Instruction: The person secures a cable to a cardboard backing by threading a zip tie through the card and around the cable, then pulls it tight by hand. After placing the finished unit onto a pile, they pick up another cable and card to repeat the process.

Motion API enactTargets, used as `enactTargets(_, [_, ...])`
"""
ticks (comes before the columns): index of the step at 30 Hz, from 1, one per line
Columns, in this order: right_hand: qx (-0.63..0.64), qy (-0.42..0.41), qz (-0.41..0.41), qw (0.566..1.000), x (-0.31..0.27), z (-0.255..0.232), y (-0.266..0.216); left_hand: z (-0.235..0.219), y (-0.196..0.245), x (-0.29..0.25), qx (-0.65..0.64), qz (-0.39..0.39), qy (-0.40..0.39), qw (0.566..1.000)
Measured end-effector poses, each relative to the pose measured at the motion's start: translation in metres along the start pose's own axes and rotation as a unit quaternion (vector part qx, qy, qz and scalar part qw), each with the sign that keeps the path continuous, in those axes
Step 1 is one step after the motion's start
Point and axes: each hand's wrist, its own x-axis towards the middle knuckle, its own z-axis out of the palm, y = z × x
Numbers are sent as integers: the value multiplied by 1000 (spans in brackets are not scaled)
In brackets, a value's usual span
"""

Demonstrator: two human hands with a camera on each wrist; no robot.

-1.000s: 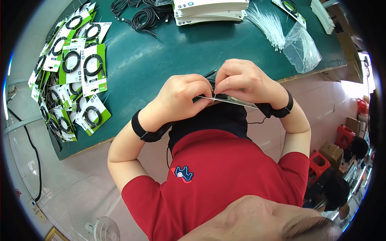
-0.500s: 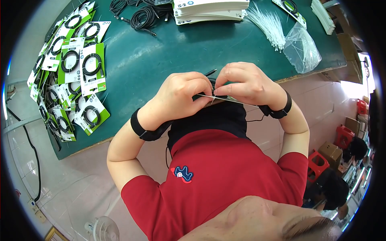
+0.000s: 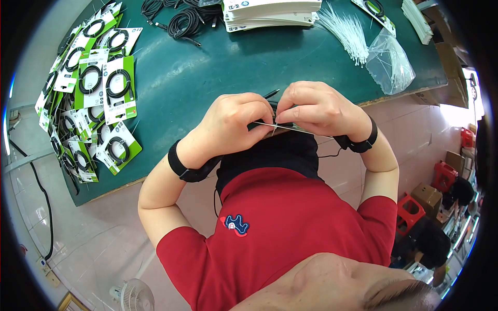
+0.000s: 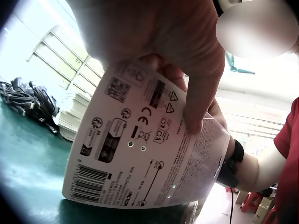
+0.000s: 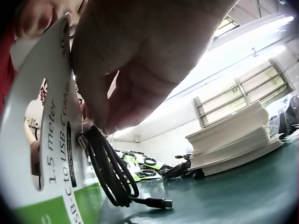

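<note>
Head view: both hands are held together over the near edge of the bench (image 3: 176,98). A printed card (image 4: 135,158) is gripped by the left hand (image 3: 233,122), its thumb laid on the barcoded back. At the card's front, the top of a black cable coil (image 5: 110,170) is pinched by the right hand (image 3: 321,111), fingers narrow. One plug (image 5: 161,203) hangs free below. A black band is worn on each wrist.

Outward: cable packs (image 3: 91,78), green and white, are heaped along the left edge. Loose black cables (image 3: 185,25) lie toward the far edge, left of a card stack (image 3: 272,13). White ties (image 3: 345,39) are fanned right of the stack; a clear bag (image 3: 391,65) lies beside them, by the near edge. A single pack (image 3: 374,10) and slim white pieces (image 3: 416,20) are placed toward the far right corner.
</note>
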Motion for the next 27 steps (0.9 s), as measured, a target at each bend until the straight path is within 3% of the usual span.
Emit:
enactTargets(8, [-33, -44, -55, 997, 2, -6, -3, 0, 1, -1, -5, -19, 3, 1000])
enactTargets(13, [-42, 0, -18, 999, 10, -16, -14, -1, -2, 2, -14, -36, 36, 999])
enactTargets(16, [-152, 49, -27, 987, 17, -24, -35, -4, -4, 4, -9, -44, 69, 997])
enactTargets(20, [-280, 45, -60, 957, 11, 3, -40, -6, 1, 4, -1, -53, 89, 995])
enactTargets(27, [-299, 40, -74, 950, 19, 16, -38, -10, 8, -3, 14, -49, 106, 993])
